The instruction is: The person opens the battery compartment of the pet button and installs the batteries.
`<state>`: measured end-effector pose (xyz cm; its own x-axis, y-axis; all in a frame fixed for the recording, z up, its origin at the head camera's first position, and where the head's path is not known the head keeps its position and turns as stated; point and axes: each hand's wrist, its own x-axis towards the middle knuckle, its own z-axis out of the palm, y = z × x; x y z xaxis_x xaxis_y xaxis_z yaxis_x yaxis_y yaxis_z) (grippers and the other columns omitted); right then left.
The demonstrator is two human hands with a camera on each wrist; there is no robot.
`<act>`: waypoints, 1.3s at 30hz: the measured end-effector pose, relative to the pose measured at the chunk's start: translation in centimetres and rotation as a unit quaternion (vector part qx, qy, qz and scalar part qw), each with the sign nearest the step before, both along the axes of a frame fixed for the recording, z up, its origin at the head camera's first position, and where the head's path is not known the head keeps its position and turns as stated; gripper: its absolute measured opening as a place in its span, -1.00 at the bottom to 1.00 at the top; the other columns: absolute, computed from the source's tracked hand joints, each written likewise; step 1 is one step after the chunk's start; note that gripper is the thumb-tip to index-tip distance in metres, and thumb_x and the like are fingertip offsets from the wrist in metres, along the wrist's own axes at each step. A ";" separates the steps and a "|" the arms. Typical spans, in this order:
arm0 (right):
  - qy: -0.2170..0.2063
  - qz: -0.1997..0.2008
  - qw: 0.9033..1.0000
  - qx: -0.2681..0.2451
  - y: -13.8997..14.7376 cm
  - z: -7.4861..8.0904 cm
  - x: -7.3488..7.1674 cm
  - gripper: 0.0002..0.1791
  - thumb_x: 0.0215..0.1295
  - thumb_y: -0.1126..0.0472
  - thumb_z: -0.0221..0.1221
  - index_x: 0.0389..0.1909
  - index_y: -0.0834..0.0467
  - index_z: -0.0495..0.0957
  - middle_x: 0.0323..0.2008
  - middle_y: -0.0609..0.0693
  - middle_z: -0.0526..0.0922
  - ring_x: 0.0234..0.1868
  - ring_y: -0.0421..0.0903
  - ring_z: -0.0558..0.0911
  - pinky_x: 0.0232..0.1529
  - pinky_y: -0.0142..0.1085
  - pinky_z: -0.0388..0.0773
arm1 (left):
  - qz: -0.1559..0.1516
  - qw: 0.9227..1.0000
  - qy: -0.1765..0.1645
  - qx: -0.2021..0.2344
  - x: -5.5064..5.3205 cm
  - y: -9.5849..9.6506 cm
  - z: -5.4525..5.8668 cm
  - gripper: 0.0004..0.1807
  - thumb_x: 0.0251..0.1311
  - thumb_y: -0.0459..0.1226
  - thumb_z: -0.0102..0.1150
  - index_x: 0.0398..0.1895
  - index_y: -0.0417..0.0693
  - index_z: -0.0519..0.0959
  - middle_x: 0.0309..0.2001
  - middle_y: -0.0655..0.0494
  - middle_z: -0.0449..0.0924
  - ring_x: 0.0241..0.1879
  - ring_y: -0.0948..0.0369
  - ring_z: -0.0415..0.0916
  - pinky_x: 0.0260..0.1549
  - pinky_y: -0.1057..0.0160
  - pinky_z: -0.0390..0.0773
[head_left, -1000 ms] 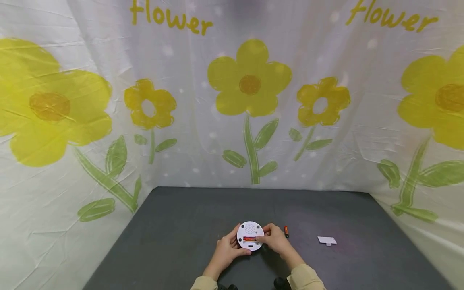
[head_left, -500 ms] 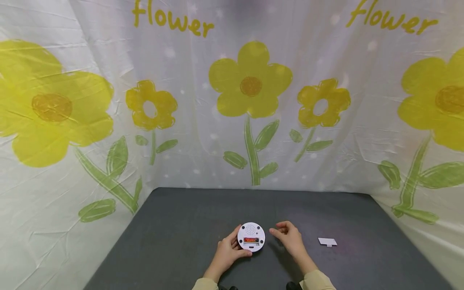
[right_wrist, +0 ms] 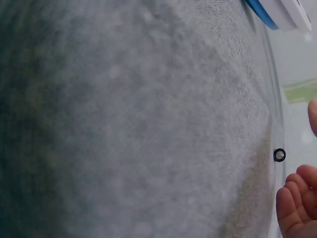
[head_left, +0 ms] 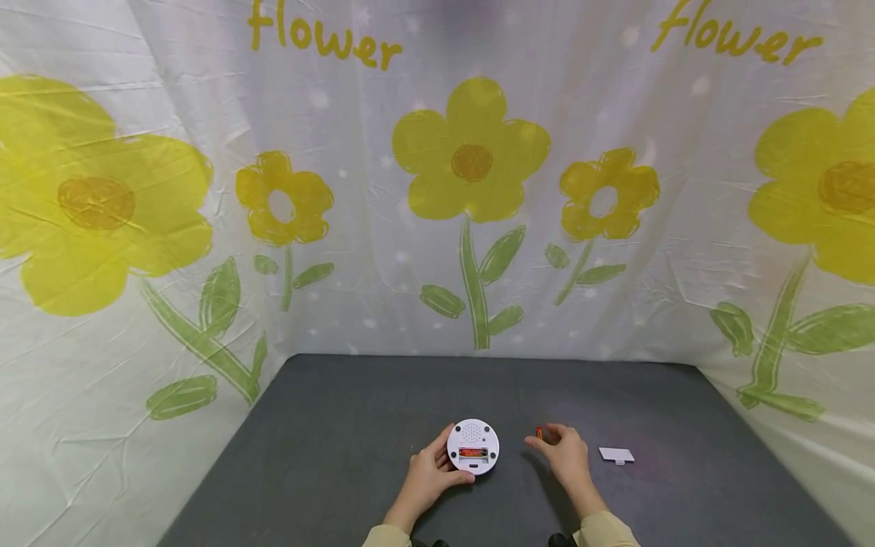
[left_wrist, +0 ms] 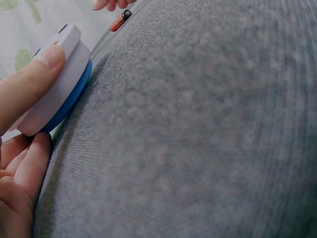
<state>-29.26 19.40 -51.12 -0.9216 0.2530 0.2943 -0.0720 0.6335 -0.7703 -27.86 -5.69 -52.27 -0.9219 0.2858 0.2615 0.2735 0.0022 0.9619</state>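
Note:
My left hand [head_left: 425, 479] grips a round white device [head_left: 472, 433] by its left side, thumb on its upturned face. Speaker holes, dark feet and an uncovered battery compartment show there; a red battery [head_left: 473, 453] lies in the compartment. The left wrist view shows the device's blue underside [left_wrist: 74, 96] close to the table. To the right, my right hand [head_left: 569, 462] hovers with thumb and fingers apart around a second red battery [head_left: 539, 432]. In the right wrist view this battery's end [right_wrist: 280, 155] sits between thumb and fingertips, with gaps on both sides.
A white battery cover [head_left: 617, 454] with a small tab lies on the dark grey table [head_left: 355, 403], right of my right hand. A white curtain [head_left: 369, 304] printed with yellow flowers hangs behind and beside the table.
My right hand has left the battery in the compartment and moved right, to the loose battery. My left hand and the device have stayed almost in place.

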 end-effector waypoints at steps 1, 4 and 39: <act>0.000 0.000 1.000 0.004 0.1 -0.1 0.0 -0.38 -0.16 0.11 0.46 -0.17 0.50 0.53 -0.37 0.23 0.56 -0.26 0.20 0.54 -0.16 0.06 0.44 | 0.001 1.000 0.001 -0.001 0.0 0.0 0.1 -0.01 -0.23 -0.46 0.47 0.32 -0.44 0.11 0.22 -0.39 0.22 0.15 -0.11 0.29 -0.01 0.22 0.44; -0.007 -0.001 1.000 0.019 0.5 -0.5 0.0 -0.40 -0.18 0.11 0.47 -0.23 0.50 0.55 -0.44 0.17 0.54 -0.33 0.15 0.52 -0.22 0.04 0.43 | 0.004 1.000 0.005 -0.005 0.1 0.0 0.2 -0.01 -0.23 -0.47 0.47 0.32 -0.45 0.12 0.21 -0.40 0.22 0.15 -0.12 0.29 -0.01 0.21 0.45; 0.015 -0.049 0.997 0.051 0.3 -1.1 -0.3 -0.94 -0.12 0.37 0.30 -0.60 0.31 0.63 -0.64 0.04 0.58 -0.57 0.02 0.50 -0.53 -0.14 0.43 | 0.019 0.999 0.018 -0.029 -1.6 0.1 -2.9 0.03 -0.25 -0.35 0.50 0.35 -0.33 0.13 0.26 -0.27 0.22 0.15 -0.01 0.32 -0.02 0.29 0.45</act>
